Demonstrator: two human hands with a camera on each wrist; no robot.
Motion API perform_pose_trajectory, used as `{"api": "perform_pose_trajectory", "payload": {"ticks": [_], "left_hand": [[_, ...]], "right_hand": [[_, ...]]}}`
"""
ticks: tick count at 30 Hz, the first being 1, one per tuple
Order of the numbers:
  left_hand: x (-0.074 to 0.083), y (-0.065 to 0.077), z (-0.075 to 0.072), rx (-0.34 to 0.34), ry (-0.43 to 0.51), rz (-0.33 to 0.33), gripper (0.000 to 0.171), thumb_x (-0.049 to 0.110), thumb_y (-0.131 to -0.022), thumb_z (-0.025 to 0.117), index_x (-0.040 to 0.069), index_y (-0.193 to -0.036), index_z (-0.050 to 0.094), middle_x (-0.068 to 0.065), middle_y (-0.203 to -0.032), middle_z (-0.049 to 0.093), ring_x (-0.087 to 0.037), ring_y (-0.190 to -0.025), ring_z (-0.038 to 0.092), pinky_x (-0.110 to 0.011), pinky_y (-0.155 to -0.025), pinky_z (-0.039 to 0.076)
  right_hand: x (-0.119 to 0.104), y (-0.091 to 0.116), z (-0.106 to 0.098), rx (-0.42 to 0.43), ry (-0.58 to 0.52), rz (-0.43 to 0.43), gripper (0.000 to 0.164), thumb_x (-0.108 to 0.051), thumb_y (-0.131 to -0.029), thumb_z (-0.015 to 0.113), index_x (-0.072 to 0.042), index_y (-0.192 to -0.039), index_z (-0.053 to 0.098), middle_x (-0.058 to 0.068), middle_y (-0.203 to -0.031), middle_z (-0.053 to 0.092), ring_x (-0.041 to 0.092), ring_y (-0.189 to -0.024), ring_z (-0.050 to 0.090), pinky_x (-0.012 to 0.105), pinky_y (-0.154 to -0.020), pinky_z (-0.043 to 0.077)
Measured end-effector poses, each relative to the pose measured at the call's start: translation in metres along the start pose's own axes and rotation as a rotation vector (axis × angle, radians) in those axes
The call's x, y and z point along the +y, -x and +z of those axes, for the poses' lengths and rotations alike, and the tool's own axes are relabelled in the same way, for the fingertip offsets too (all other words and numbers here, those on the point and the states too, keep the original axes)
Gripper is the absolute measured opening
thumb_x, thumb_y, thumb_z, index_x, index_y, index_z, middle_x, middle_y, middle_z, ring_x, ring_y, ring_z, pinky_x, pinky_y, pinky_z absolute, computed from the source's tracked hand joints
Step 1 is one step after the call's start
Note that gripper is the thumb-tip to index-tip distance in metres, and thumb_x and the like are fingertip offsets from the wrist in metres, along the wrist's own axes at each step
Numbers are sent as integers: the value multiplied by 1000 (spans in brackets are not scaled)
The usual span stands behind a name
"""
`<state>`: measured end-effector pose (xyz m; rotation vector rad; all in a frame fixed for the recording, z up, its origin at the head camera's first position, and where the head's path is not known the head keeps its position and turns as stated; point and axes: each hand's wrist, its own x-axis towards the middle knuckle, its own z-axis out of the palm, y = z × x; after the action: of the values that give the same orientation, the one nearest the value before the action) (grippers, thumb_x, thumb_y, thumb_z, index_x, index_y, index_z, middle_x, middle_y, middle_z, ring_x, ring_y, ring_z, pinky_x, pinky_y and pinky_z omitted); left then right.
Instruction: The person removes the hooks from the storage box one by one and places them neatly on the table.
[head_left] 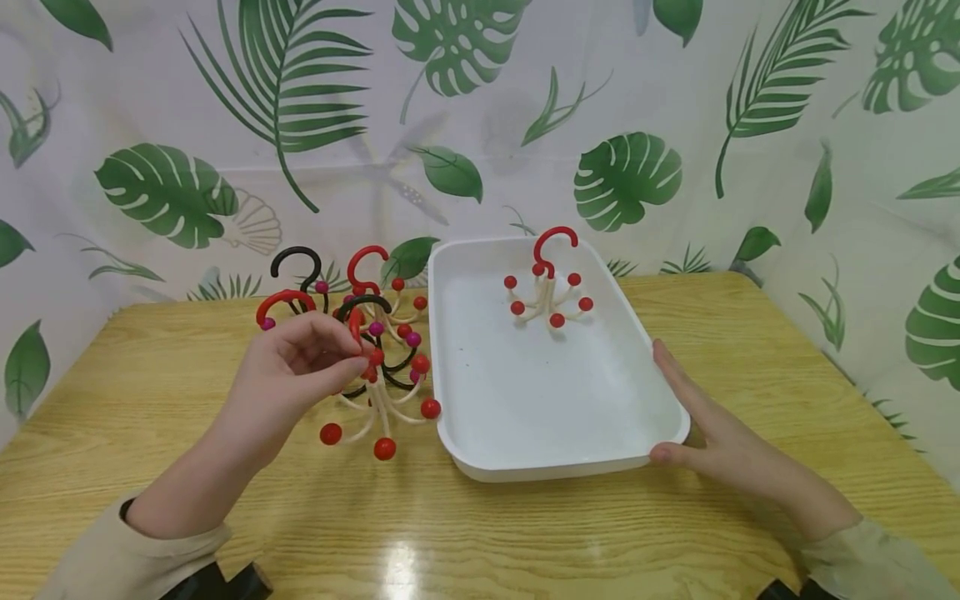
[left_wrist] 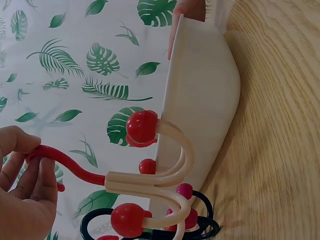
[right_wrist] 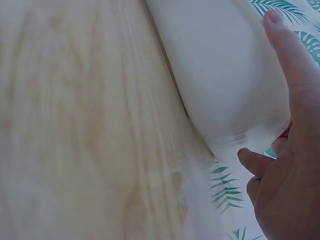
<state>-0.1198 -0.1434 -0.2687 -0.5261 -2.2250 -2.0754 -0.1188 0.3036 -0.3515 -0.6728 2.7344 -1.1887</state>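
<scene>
A: Where is the held unit?
B: The red-hooked hanger (head_left: pixel 382 396) is left of centre in the head view, hook uppermost. Cream arms curve outward from its stem, each ending in a red ball.

A: State of the left hand?
B: The left hand (head_left: pixel 281 371) pinches the hook between thumb and bent fingers. The left wrist view confirms this contact.

A: Is the hanger in contact with anything below?
B: Cannot tell. In the head view its arms overlap the hangers behind it, and one ball lines up with the left rim of the white tray (head_left: pixel 555 408).

A: Adjacent units?
B: A cluster lies left of the tray, partly hidden by the left hand: a rear black hook (head_left: pixel 296 252), a front black hook (head_left: pixel 363 303), a rear red hook (head_left: pixel 366 252) and a front red hook (head_left: pixel 283 298). Magenta balls and red balls overlap among them.

A: Contents of the tray?
B: One second hanger (head_left: pixel 550 292), red-hooked with cream arms and red balls, stands in the tray's upper part.

A: State of the right hand?
B: The right hand (head_left: pixel 716 437) holds the tray at its lower right corner, thumb and fingers set apart on the two adjoining sides.

A: Surroundings?
B: The tray sits on a wood-grain table (head_left: pixel 150 392). A white leaf-print covering (head_left: pixel 330 217) fills the upper frame. Beige sleeves (head_left: pixel 142 546) enter at both lower corners.
</scene>
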Motion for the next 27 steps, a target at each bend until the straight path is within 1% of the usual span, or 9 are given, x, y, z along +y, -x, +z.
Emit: {"api": "perform_pose_trajectory", "payload": {"ticks": [5, 7, 12, 19, 24, 27], "left_hand": [[-1, 0, -2, -19, -23, -22, 10, 2, -86, 70, 3, -93, 63, -10, -95, 66, -27, -82, 62, -27, -69, 53], [-2, 0, -3, -25, -31, -27, 10, 2, -86, 70, 3, -93, 63, -10, -96, 66, -26, -83, 62, -27, -69, 54], [0, 1, -5, -39, -29, -7, 10, 1, -86, 69, 3, -94, 63, -13, -97, 65, -24, -83, 63, -27, -68, 54], [1, 2, -6, -47, -48, 4, 10, 0, -86, 68, 3, -94, 63, -14, -97, 66, -26, -83, 62, -26, -67, 53], [0, 1, -8, -75, -31, 39, 10, -4, -86, 66, 1, -95, 62, -12, -94, 64, -27, -83, 62, -27, -69, 54], [1, 0, -12, -99, -20, 59, 11, -8, -87, 63, 0, -94, 62, -10, -94, 65, -25, -83, 63, -27, -71, 54]], "right_hand": [[0, 0, 0, 0, -8, -11, 108, -18, -81, 76, -27, -154, -4, -1, -159, -8, 36, -143, -4, 74, -100, 13], [0, 0, 0, 0, -6, -10, 107, -18, -82, 76, -27, -154, -4, -1, -159, -8, 36, -143, -4, 74, -100, 13], [-1, 0, 0, 0, 0, 3, 108, -19, -81, 76, -28, -154, -4, -3, -159, -8, 37, -143, -3, 74, -100, 13], [0, 0, 0, 7, -8, -5, 107, -18, -82, 75, -29, -153, -3, -2, -159, -9, 36, -143, -3, 74, -100, 12], [0, 0, 0, 0, -5, -1, 107, -18, -82, 75, -30, -153, -4, -2, -159, -9, 36, -143, -4, 74, -100, 13], [-1, 0, 0, 3, -6, 1, 107, -19, -82, 76, -30, -153, -3, -1, -159, -8, 35, -143, -3, 73, -100, 13]]}}
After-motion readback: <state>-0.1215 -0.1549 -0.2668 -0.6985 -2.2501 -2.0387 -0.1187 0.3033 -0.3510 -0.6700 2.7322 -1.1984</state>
